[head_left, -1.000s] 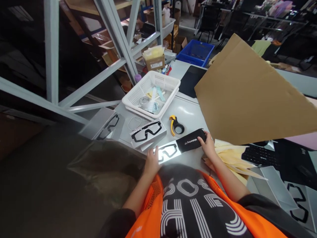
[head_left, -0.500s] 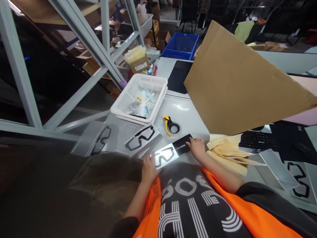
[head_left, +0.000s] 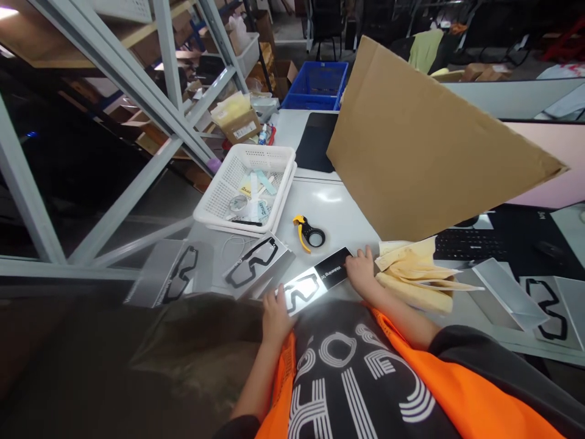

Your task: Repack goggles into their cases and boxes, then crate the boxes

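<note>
A long, narrow printed box (head_left: 305, 289) lies slanted in front of my body. Its white part bears a black goggle-frame outline, and its far end is black with white lettering. At the near white end, my left hand (head_left: 276, 317) grips the box, with fingertips over its edge. My right hand (head_left: 361, 271) holds the black end, its thumb at the edge and some fingers raised. Left of it sits a similar goggle-print box (head_left: 251, 268). Beyond the held box rests a yellow-and-black tape cutter (head_left: 309, 234) with a ring-shaped body.
A white basket (head_left: 199, 213) holds small labels and strips. Another goggle-print piece (head_left: 183, 274) lies at far left. A large cardboard sheet (head_left: 425, 152) leans over the right side. Yellow sheets (head_left: 411, 274), an open grey box (head_left: 512, 299) and a keyboard (head_left: 470, 244) lie at right.
The view has turned slightly, so the table's things appear farther left. My right fingers have lifted a little at the black end. Both hands stay on the box.
</note>
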`<action>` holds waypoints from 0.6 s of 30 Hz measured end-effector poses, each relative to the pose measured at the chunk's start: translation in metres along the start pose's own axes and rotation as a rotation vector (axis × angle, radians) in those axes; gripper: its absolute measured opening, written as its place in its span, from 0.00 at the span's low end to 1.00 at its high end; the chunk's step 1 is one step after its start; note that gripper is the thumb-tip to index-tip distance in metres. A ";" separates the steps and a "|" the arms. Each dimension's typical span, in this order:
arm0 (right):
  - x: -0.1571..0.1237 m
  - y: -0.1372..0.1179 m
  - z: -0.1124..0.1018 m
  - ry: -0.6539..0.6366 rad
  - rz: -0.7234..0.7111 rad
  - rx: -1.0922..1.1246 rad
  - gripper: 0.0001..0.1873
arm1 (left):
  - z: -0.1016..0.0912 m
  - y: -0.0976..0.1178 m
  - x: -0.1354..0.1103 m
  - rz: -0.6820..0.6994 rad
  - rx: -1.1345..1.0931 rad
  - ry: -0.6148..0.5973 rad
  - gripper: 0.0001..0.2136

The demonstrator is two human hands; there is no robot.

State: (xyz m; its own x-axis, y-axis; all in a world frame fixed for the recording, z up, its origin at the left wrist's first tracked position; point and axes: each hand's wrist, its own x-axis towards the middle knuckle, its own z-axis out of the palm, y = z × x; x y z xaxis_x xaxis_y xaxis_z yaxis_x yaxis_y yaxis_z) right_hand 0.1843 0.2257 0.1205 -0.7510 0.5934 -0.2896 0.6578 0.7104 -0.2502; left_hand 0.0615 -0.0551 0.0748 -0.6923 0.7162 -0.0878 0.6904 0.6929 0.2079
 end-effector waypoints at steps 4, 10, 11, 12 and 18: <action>-0.013 0.001 -0.001 0.030 0.070 0.136 0.31 | -0.003 0.000 0.001 0.003 -0.005 -0.009 0.40; -0.003 0.001 0.008 -0.198 0.157 0.443 0.36 | -0.004 0.001 0.000 0.014 0.012 -0.012 0.38; -0.002 -0.001 0.009 -0.221 0.129 0.468 0.35 | -0.004 0.001 0.000 0.015 0.021 -0.010 0.39; -0.002 -0.004 0.010 -0.252 0.097 0.497 0.35 | -0.004 0.002 0.000 0.016 0.032 -0.009 0.39; -0.002 -0.029 0.018 -0.445 -0.091 0.699 0.34 | -0.003 0.005 -0.003 0.033 0.106 0.031 0.38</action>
State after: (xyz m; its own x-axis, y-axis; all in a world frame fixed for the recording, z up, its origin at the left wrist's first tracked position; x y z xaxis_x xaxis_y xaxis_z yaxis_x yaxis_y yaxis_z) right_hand 0.1679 0.1971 0.1113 -0.8065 0.2364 -0.5419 0.5900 0.2628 -0.7635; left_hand 0.0659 -0.0541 0.0793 -0.6737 0.7372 -0.0522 0.7304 0.6749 0.1054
